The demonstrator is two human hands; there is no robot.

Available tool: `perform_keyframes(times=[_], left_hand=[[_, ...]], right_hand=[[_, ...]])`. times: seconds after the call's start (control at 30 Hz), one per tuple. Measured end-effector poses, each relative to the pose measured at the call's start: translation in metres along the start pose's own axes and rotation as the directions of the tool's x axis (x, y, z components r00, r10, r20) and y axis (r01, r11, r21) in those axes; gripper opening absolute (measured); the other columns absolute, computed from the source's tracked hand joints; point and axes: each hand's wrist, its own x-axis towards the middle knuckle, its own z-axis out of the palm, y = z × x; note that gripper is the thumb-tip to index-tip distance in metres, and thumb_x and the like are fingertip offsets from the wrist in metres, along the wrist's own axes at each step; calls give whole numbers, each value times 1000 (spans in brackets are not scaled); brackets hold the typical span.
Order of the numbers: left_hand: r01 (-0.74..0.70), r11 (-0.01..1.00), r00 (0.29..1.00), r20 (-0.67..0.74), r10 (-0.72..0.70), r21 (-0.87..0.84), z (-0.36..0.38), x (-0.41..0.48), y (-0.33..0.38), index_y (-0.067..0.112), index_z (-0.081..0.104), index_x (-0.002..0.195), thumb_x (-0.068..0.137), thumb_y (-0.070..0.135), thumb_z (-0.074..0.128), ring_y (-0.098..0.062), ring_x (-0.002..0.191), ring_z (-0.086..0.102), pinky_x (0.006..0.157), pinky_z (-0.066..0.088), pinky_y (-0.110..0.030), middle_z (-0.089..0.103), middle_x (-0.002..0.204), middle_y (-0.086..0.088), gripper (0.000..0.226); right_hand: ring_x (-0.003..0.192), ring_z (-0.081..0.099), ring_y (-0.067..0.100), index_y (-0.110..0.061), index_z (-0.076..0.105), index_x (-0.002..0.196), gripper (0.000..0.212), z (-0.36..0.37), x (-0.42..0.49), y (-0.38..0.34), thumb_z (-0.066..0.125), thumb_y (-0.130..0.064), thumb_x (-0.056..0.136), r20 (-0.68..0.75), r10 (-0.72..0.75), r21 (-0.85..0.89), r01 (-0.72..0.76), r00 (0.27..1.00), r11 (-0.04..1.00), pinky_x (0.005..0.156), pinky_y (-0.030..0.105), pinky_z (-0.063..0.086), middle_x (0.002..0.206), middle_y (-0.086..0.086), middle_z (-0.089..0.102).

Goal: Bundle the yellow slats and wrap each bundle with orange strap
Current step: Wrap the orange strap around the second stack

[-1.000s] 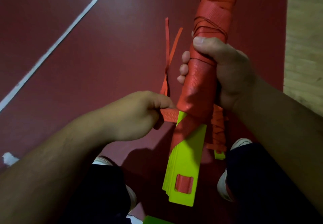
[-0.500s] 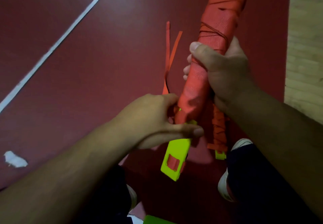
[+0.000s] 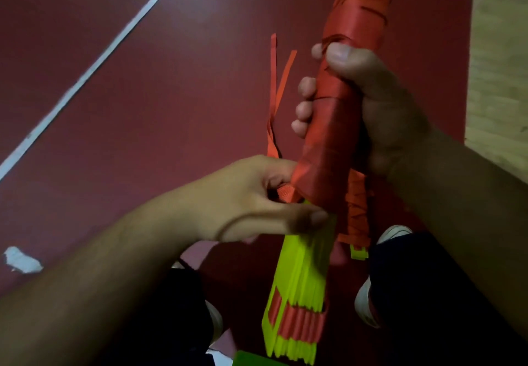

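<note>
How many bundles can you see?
2. One bundle is gripped by the right hand, with the left hand pinching its strap. A second bundle shows behind it, below the right hand, mostly hidden. More may be out of view.

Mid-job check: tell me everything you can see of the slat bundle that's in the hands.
The bundle of yellow slats is a stack of thin, flat, plastic-looking strips, held tilted away from the person above the red floor. Orange strap covers most of its length in overlapping turns; only the near end is bare, edges fanned, with rectangular cut-outs near the tips. The right hand grips the wrapped middle; the left hand pinches strap at the lowest turn, thumb across the slats.
</note>
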Motion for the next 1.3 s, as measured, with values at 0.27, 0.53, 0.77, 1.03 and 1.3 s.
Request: perform_keyframes(times=[0.27,0.53,0.77,1.03,1.3], left_hand=[[196,782,969,-237,-64,591,-6,3,-11,22,60,80,76,78,59,-13,56,50,53,39,-34,56,62,1,56],[-35,995,998,47,31,94,-7,0,-1,10,64,78,92,33,70,-22,66,56,63,48,-37,62,72,-11,27],[45,960,999,-36,-36,276,-11,1,-13,10,64,85,78,54,70,-17,69,55,69,54,-38,64,82,-13,45],[129,854,971,-238,-6,504,-22,-3,-17,29,62,79,82,54,64,1,64,55,57,38,-17,60,67,18,25],[250,867,940,-324,-110,431,-13,-2,-16,17,60,74,102,22,52,-6,62,55,64,44,-28,61,65,8,30]], right_hand=[[62,61,22,-8,50,109,35,-2,11,15,73,-15,83,-265,-246,-237,184,932,954,64,42,56,80,10,59],[68,68,22,-18,70,80,19,1,0,2,59,-34,82,50,-9,62,6,999,998,70,40,59,78,6,67],[57,63,18,-11,52,95,16,3,4,8,61,-22,88,-9,30,-3,-30,1000,1000,61,34,57,68,5,62],[58,61,22,-12,52,95,6,0,7,5,57,-13,94,-127,-108,-97,96,986,991,61,38,55,72,10,59],[59,61,25,-7,53,102,14,-1,9,8,63,-9,92,-201,-174,-183,138,964,973,63,43,56,73,11,60]])
